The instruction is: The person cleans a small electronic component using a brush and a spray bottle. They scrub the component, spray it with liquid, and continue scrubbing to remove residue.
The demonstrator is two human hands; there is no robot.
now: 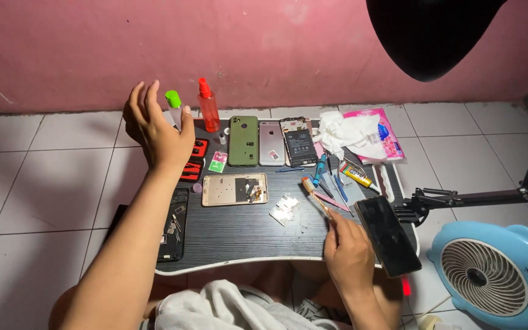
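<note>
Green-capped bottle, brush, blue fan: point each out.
Green-capped bottle (173, 99), head view, on its cap.
Brush (314, 194), head view, mid-handle above the right hand (349, 253).
Blue fan (484, 275), head view, on its grille.

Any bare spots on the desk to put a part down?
Free: the front strip of the dark lap desk, between the gold phone frame and the near edge, left of the right hand. Crowded: the back row of phones, bottles and tissues, and the tool pile at right.
</note>
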